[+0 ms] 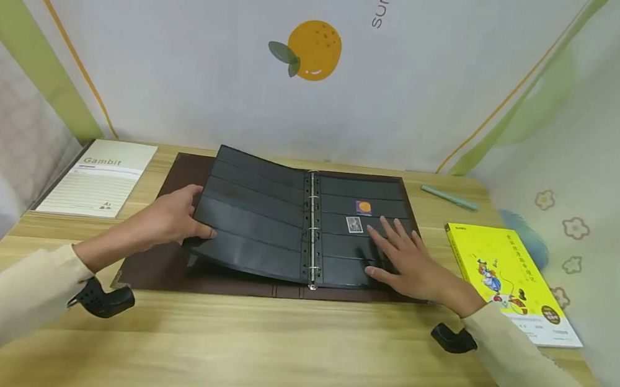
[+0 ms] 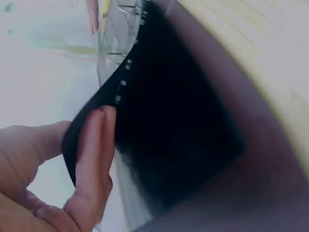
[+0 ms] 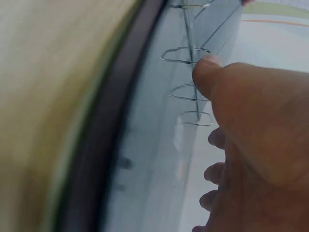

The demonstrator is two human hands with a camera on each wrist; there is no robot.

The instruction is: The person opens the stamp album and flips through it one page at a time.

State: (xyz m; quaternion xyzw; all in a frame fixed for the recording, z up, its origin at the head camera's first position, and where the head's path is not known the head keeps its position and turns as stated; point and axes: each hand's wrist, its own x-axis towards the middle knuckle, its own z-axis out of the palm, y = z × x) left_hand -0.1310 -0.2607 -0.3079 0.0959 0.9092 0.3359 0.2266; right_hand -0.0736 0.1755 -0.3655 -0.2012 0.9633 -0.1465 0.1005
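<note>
Left hand (image 1: 176, 215) pinches black page (image 1: 251, 219) at centre-left, raised leftward off rings; right hand (image 1: 410, 262) flat, fingers spread, on right page (image 1: 338, 246).

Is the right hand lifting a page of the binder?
No, the right hand lies flat with straight fingers on the right-hand page, while the left hand holds the raised pages.

Both arms in cream sleeves reach in from the lower corners, left forearm from 8 o'clock, right from 4 o'clock. Black wrist mounts on both wrists. Left hand (image 1: 173, 218) curled, thumb on top and fingers underneath, pinching the outer edge of a black page (image 1: 251, 225); left wrist view shows thumb (image 2: 91, 159) pressed flat on that edge. Right hand (image 1: 410, 262) palm down, fingers straight and spread, pointing to 11 o'clock.
</note>
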